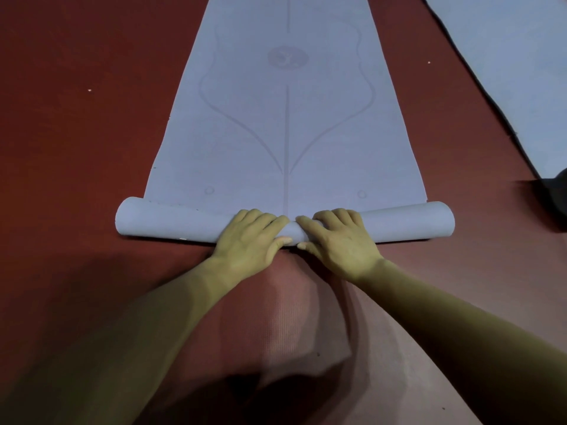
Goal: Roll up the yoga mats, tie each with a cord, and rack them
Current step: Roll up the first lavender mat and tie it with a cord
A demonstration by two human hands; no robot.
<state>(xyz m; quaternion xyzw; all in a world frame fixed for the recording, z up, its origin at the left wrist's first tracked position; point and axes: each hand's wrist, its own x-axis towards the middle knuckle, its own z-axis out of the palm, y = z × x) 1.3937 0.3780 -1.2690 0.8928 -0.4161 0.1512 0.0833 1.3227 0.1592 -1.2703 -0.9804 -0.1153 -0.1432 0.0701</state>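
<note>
A pale blue yoga mat [285, 124] with a printed line pattern lies flat on the red floor, stretching away from me. Its near end is rolled into a thick roll [165, 223] lying crosswise. My left hand [251, 237] and my right hand [337, 237] sit side by side on the middle of the roll. On both hands the fingers curl over the top of the roll and the thumbs press its near side. No cord is in view.
A second pale blue mat [506, 56] lies flat at the upper right, with a dark edge toward me. A dark object [560, 191] pokes in at the right edge. Red floor [76, 133] spreads to the left.
</note>
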